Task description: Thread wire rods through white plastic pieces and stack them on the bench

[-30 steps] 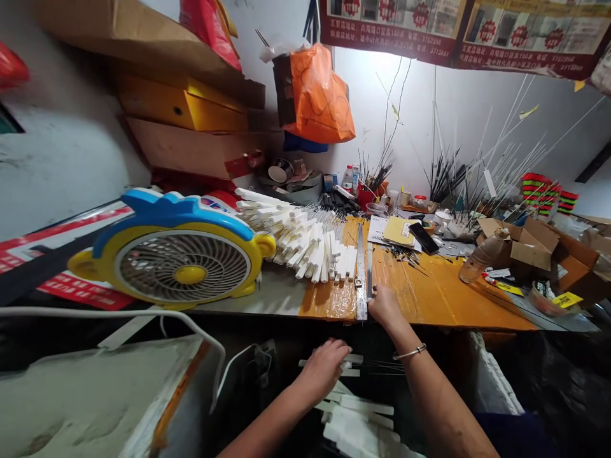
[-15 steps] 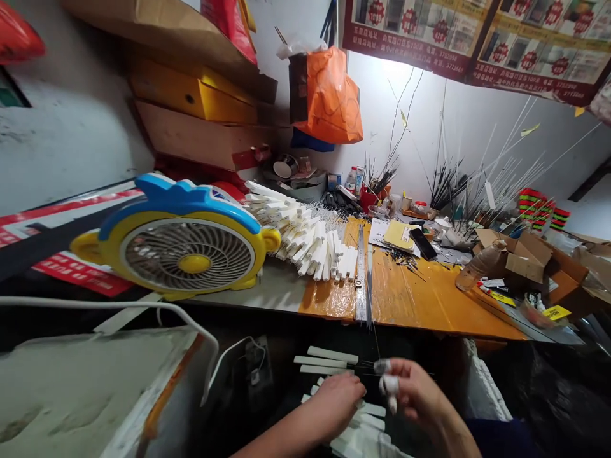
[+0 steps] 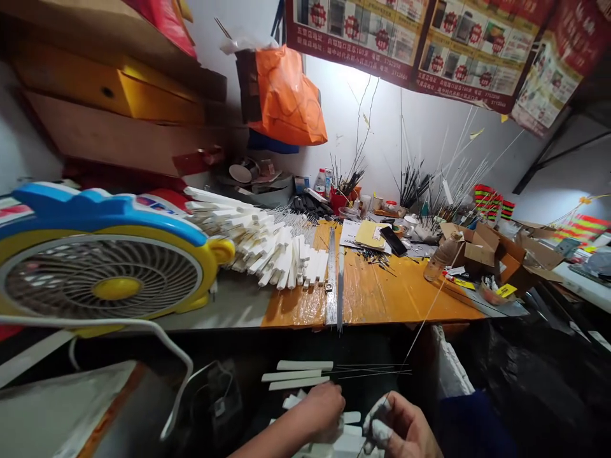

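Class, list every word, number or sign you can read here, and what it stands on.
"地址": red poster
"电话": same poster
"100": same poster
Too small or blurred to read surely: the poster's remaining print, white paper, yellow cards, red-capped bottle.

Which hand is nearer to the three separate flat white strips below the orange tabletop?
Left. The left hand is beside the strips, near their right ends; the right hand is farther right.

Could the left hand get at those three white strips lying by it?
Probably yes: the left hand is right by the three white strips, and nothing seems to block the way, though its grip is mostly hidden.
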A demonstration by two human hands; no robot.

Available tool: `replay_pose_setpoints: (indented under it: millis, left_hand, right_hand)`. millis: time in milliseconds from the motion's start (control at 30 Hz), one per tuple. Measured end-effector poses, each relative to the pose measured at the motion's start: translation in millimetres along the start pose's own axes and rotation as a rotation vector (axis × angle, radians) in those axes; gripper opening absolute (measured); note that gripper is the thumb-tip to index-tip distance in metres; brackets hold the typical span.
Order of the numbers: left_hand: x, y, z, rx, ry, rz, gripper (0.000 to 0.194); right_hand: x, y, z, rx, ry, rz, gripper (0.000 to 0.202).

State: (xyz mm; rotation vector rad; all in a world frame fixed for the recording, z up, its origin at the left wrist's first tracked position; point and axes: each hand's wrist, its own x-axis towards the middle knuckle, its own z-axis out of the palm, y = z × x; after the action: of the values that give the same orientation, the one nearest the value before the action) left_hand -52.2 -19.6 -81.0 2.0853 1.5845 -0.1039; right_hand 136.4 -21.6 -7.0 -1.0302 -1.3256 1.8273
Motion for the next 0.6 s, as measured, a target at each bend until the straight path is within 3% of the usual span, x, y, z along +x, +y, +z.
replay_pose_setpoints:
  millis: [167, 300, 467, 600]
  left_hand:
    - [-4, 2, -0.9, -0.079, 0.004, 0.008, 0.027]
    - [-20, 3, -11.2, -0.207, 0.056, -0.038, 0.029]
    - [-53, 4, -25.9, -0.408, 0.202, -0.087, 0.027]
    - [-77, 6, -26.0, -0.831, 0.383, 0.076, 0.018]
  right_hand:
    - [-2, -8, 14, 0.102, 0.186, -0.117, 0.042]
    - [-9, -23, 13, -0.022, 0.267, -0.163, 0.043]
    - [-18, -46, 11, -0.054, 0.419, -0.242, 0.040]
    - [-19, -49, 18, -0.010, 0.455, -0.258, 0.043]
